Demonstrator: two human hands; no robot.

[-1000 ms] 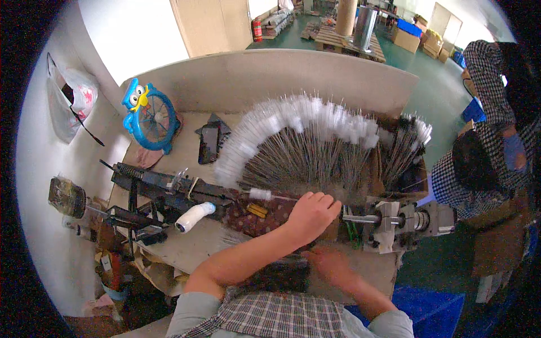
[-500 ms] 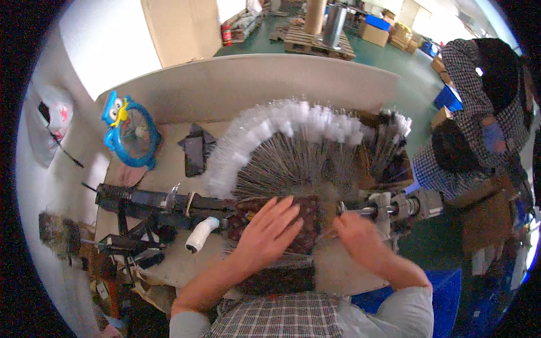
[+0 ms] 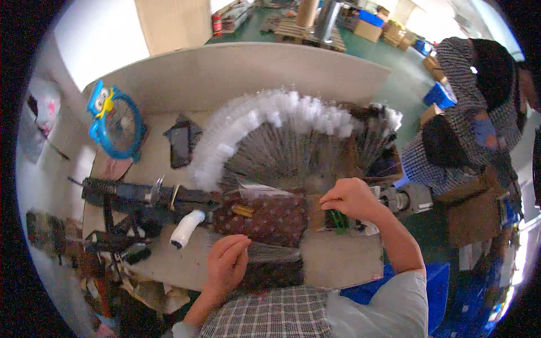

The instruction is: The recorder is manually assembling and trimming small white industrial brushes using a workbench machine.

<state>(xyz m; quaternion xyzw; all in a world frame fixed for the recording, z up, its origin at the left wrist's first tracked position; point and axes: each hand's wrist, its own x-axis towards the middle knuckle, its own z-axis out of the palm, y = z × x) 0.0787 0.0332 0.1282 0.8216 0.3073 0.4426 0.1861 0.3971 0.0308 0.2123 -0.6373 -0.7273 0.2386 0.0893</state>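
My left hand (image 3: 228,262) is closed, fingers pressed together, just below the left front edge of a dark red-brown patterned cloth (image 3: 276,217). What it holds, if anything, is hidden. My right hand (image 3: 355,197) is pinched to the right of the cloth, in front of a metal fixture (image 3: 403,200); anything between its fingertips is too small to make out. On the cloth lies a small brass-coloured piece (image 3: 242,210). Behind it, a wide fan of thin dark stems (image 3: 276,152) with white tips spreads over the table.
Left of the cloth are a black mechanism (image 3: 129,194) and a white-wrapped tube (image 3: 186,230). Farther back stand a dark phone-like slab (image 3: 180,145) and a blue round clock-like object (image 3: 132,127). A low board (image 3: 242,73) edges the table. A co-worker (image 3: 473,112) sits at right.
My left hand has lifted off the cloth and drawn back toward me, its fingers closing. The right hand has moved up slightly. The whole view has shifted a little.
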